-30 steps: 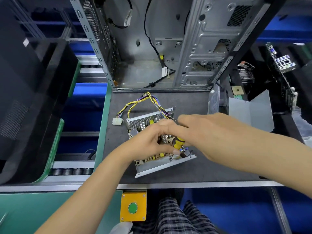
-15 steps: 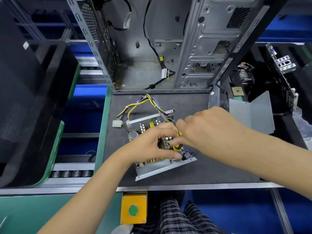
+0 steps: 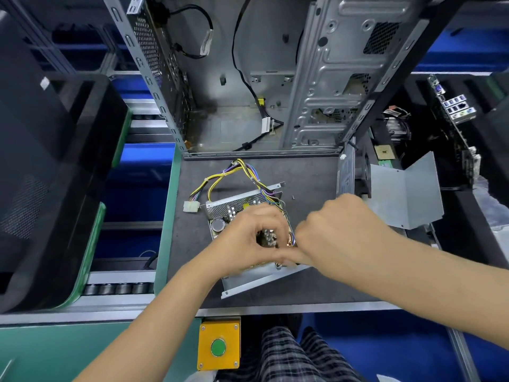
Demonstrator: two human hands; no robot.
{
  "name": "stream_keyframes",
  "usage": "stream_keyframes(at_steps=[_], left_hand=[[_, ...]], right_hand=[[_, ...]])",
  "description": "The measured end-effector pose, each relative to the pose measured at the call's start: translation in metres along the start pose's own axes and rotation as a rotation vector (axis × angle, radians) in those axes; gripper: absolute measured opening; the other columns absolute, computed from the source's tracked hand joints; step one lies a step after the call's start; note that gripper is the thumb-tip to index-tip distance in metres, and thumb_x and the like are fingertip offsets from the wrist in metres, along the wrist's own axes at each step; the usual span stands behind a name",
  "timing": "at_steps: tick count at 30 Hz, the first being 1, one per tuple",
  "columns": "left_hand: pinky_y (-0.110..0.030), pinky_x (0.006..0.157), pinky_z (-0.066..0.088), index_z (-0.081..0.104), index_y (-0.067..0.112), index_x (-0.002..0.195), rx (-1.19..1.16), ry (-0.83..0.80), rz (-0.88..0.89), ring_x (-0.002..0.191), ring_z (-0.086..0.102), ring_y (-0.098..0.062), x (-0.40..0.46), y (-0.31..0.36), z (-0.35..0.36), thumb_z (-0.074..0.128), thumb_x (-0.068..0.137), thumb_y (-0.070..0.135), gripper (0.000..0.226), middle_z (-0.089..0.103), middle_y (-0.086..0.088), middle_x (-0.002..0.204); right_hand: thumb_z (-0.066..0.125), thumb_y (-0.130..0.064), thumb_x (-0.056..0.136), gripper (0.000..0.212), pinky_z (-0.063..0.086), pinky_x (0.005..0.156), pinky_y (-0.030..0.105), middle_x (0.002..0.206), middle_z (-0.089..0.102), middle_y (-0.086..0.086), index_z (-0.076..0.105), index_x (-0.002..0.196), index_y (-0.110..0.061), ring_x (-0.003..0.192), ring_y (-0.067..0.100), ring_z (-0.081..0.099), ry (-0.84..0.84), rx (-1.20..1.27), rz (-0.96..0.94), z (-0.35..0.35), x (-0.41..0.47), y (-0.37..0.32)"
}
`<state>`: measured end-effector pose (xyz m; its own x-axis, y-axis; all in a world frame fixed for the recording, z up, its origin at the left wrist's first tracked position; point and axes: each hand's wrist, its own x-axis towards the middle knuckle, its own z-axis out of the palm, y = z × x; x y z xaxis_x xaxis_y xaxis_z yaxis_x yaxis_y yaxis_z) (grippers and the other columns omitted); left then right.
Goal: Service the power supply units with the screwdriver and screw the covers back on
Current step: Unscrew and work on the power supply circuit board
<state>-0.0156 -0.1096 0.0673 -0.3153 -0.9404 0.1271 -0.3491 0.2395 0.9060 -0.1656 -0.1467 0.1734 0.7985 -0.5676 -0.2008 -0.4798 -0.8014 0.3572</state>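
The open PSU (image 3: 248, 216) lies on the dark tabletop (image 3: 303, 288), its board bare and its near metal flange (image 3: 261, 282) toward the person; its wire loom (image 3: 237, 175) arcs back to a white plug (image 3: 191, 207) at the left; the left hand (image 3: 248, 244) rests on the board with fingers curled over the parts, thumb tip meeting the right hand's fingers at the near right corner; whether it pinches anything I cannot tell; the right hand (image 3: 338, 230) is fisted over that corner, and what it grips is hidden; a loose screw (image 3: 293, 197) lies just behind the PSU; a bent grey cover (image 3: 407, 194) stands to the right; a PC case (image 3: 261, 78) stands open at the back; a yellow box with a green button (image 3: 218, 347) sits below the tabletop edge
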Motion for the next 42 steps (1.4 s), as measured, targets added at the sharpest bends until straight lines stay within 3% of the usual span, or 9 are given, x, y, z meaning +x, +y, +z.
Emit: stream_keyframes(at_steps=[3, 6, 11, 17, 20, 23, 28, 37, 42], left_hand=[[-0.016, 0.074, 0.038, 0.066, 0.0, 0.07, -0.022, 0.001, -0.026, 0.076, 0.051, -0.003, -0.005, -0.001, 0.004, 0.085, 0.072, 0.005, 0.02, 0.059, 0.002, 0.082], [-0.024, 0.068, 0.041, 0.065, 0.007, 0.077, -0.017, 0.05, -0.066, 0.071, 0.052, -0.008, -0.007, 0.002, 0.012, 0.088, 0.068, 0.013, 0.025, 0.058, 0.009, 0.074], [-0.028, 0.078, 0.05, 0.059, 0.022, 0.095, -0.095, 0.099, -0.138, 0.083, 0.061, -0.003, -0.01, -0.003, 0.008, 0.085, 0.072, 0.01, 0.037, 0.066, 0.016, 0.086], [-0.015, 0.083, 0.045, 0.054, 0.02, 0.108, -0.17, -0.085, -0.118, 0.086, 0.06, 0.004, -0.014, 0.0, 0.003, 0.071, 0.082, -0.006, 0.041, 0.063, 0.026, 0.087], [-0.036, 0.087, 0.049, 0.068, 0.011, 0.104, -0.059, -0.039, -0.087, 0.09, 0.062, -0.014, -0.009, 0.006, 0.01, 0.084, 0.075, 0.014, 0.033, 0.069, 0.002, 0.093], [-0.019, 0.07, 0.043, 0.071, 0.015, 0.088, 0.005, 0.007, -0.068, 0.073, 0.055, -0.001, -0.002, 0.009, 0.014, 0.084, 0.074, 0.013, 0.019, 0.068, 0.003, 0.079], [-0.019, 0.062, 0.043, 0.05, 0.013, 0.097, -0.074, -0.035, -0.207, 0.064, 0.053, 0.001, 0.003, 0.011, 0.008, 0.074, 0.077, -0.006, 0.037, 0.066, 0.015, 0.07], [-0.03, 0.07, 0.047, 0.063, 0.007, 0.083, 0.151, 0.035, -0.212, 0.073, 0.055, -0.012, -0.02, 0.031, -0.004, 0.079, 0.08, 0.011, 0.017, 0.062, -0.002, 0.08], [-0.03, 0.078, 0.049, 0.07, 0.01, 0.081, 0.17, -0.243, -0.342, 0.081, 0.063, -0.017, -0.029, 0.032, -0.003, 0.08, 0.08, 0.035, 0.027, 0.071, -0.003, 0.083]], right_hand=[[0.077, -0.066, 0.058, 0.091, 0.01, 0.049, 0.014, 0.032, 0.034, -0.003, 0.004, 0.044, -0.015, 0.028, 0.014, 0.046, 0.144, 0.052, 0.122, 0.007, -0.002, -0.003], [0.08, -0.059, 0.06, 0.064, 0.017, 0.047, 0.016, 0.037, 0.049, 0.002, 0.041, 0.034, -0.016, 0.031, 0.017, 0.05, 0.139, 0.128, 0.061, 0.002, 0.0, -0.005], [0.059, -0.012, 0.085, 0.041, 0.021, 0.046, 0.026, 0.074, 0.024, -0.005, 0.031, 0.113, -0.018, 0.061, 0.013, 0.027, -0.016, 0.257, -0.161, 0.009, -0.006, 0.003], [0.048, -0.021, 0.095, 0.01, 0.009, 0.043, 0.029, 0.07, 0.049, -0.004, 0.04, 0.1, -0.02, 0.071, 0.026, 0.057, -0.058, 0.064, -0.16, 0.003, -0.003, 0.0], [0.03, -0.051, 0.1, 0.046, 0.012, 0.046, 0.025, 0.088, 0.06, 0.001, 0.06, 0.097, -0.016, 0.089, 0.029, 0.064, -0.095, 0.077, -0.034, 0.002, 0.0, -0.001], [0.029, -0.059, 0.096, 0.056, 0.016, 0.047, 0.024, 0.084, 0.053, -0.002, 0.061, 0.086, -0.015, 0.092, 0.028, 0.064, -0.175, 0.039, 0.053, -0.002, 0.004, 0.002], [0.052, -0.016, 0.093, 0.029, 0.032, 0.066, 0.031, 0.113, 0.053, 0.009, 0.05, 0.122, -0.01, 0.111, 0.028, 0.055, -0.319, 0.119, -0.027, -0.003, 0.007, -0.011], [0.046, -0.009, 0.093, 0.015, 0.027, 0.057, 0.026, 0.106, 0.063, 0.005, 0.059, 0.098, -0.014, 0.098, 0.025, 0.062, -0.196, 0.054, -0.099, 0.007, 0.006, -0.003], [0.037, -0.025, 0.102, 0.026, 0.023, 0.05, 0.026, 0.095, 0.062, 0.004, 0.058, 0.091, -0.014, 0.073, 0.022, 0.053, -0.269, 0.184, 0.071, 0.023, 0.011, 0.023]])
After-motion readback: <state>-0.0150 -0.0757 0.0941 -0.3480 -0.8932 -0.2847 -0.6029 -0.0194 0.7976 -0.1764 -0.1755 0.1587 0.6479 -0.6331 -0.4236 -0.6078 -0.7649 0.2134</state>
